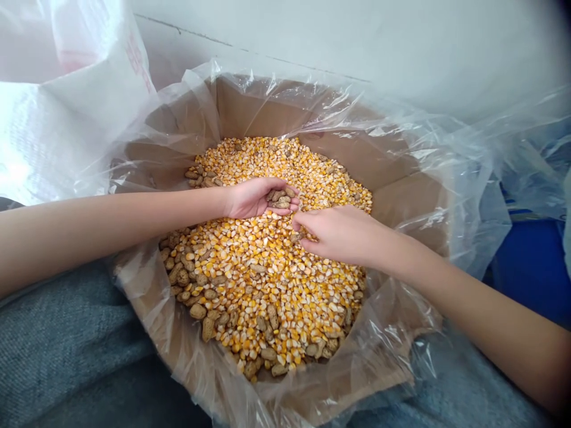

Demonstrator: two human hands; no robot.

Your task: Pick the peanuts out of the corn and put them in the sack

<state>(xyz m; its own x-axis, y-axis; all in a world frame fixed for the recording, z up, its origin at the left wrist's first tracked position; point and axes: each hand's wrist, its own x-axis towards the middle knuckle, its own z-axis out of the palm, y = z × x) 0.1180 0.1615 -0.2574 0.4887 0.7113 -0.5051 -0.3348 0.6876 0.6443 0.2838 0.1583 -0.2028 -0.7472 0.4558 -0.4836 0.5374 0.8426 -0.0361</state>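
Observation:
Palm up over the middle of the box, my left hand (256,198) cups several unshelled peanuts (281,198) in its curled fingers. Just to the right and slightly nearer, my right hand (332,233) is palm down, its thumb and fingers bent around a peanut (295,237) low against the kernels. Yellow and white corn kernels (267,261) fill the bottom of the box. More loose peanuts (182,270) lie along the left edge of the corn, and others (270,353) at the near edge.
Clear plastic lines the cardboard box (401,172) and spills over its rim. A white woven sack (75,113) stands at the upper left, a blue object (533,267) at the right. Behind is a pale wall (379,41); denim-covered legs (75,351) flank the box.

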